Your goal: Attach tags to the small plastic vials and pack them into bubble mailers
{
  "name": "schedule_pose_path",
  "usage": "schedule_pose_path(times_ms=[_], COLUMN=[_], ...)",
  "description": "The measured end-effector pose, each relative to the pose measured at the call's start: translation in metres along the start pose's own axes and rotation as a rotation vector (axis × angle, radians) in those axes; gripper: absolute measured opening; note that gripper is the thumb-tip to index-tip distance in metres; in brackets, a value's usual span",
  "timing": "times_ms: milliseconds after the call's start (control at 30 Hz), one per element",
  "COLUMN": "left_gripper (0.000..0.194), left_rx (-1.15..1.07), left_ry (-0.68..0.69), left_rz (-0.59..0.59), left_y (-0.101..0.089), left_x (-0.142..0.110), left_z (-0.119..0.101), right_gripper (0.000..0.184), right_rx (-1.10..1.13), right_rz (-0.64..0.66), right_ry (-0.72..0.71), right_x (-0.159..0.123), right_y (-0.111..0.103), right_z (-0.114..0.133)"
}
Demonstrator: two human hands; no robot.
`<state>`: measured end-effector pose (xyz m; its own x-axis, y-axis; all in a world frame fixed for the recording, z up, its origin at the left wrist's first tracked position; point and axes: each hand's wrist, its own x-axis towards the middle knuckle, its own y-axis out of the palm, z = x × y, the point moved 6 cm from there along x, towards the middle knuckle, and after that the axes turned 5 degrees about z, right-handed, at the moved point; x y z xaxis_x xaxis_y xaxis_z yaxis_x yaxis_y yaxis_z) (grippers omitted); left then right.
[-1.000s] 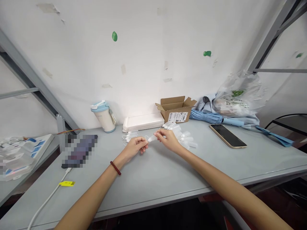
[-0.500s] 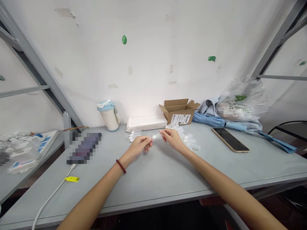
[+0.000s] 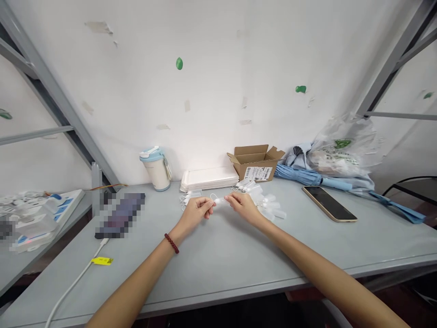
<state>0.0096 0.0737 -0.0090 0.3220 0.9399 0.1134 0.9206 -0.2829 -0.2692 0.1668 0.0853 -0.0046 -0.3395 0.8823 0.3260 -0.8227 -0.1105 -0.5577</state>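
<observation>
Between my hands, a little above the table, is a small clear plastic bottle (image 3: 223,200) with a white cap and a thin loop at its left end. The thumb and fingers of my left hand (image 3: 198,212) are pinched at the capped end. My right hand (image 3: 244,207) grips the clear body, and its fingers hide that end. Several similar clear bottles (image 3: 268,205) lie loose beside and behind my right hand. More small white-capped pieces with loops (image 3: 187,197) lie behind my left hand, partly covered by it.
A stack of white trays or boards (image 3: 208,177) and an open cardboard box (image 3: 257,161) stand by the wall. Left are a cup (image 3: 155,168) and a blurred phone-like device (image 3: 121,216) on a cable. Right are a phone (image 3: 329,203), a folded blue umbrella (image 3: 300,174) and a plastic bag (image 3: 344,148).
The view has tilted slightly, so everything sits a little lower. My hands keep their hold on the small bottle, and more of its clear body shows between them.
</observation>
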Motion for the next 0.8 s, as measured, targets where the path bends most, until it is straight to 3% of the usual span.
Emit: schedule_pose_path(times_ms=[200, 333, 433, 533, 633, 800], left_gripper=[0.033, 0.032, 0.03, 0.031, 0.033, 0.026], left_rx=[-0.015, 0.131, 0.363, 0.552, 0.707, 0.71], left_ry=[-0.022, 0.037, 0.088, 0.077, 0.068, 0.032], left_rz=[0.054, -0.121, -0.306, -0.393, -0.369, -0.392], left_y=[0.007, -0.015, -0.045, -0.071, -0.085, -0.099], left_x=[0.005, 0.011, 0.011, 0.011, 0.014, 0.02], left_z=[0.005, 0.007, 0.006, 0.009, 0.015, 0.034], right_gripper=[0.033, 0.024, 0.018, 0.021, 0.025, 0.026], right_rx=[0.066, -0.17, -0.325, -0.425, -0.511, -0.571], right_rz=[0.056, -0.246, -0.299, -0.232, -0.133, -0.058], right_ry=[-0.02, -0.015, 0.063, 0.061, -0.028, -0.061], right_x=[0.014, 0.025, 0.027, 0.028, 0.03, 0.039], right_y=[-0.021, -0.082, -0.108, -0.107, -0.093, -0.078], right_z=[-0.006, -0.035, -0.06, -0.073, -0.07, -0.069])
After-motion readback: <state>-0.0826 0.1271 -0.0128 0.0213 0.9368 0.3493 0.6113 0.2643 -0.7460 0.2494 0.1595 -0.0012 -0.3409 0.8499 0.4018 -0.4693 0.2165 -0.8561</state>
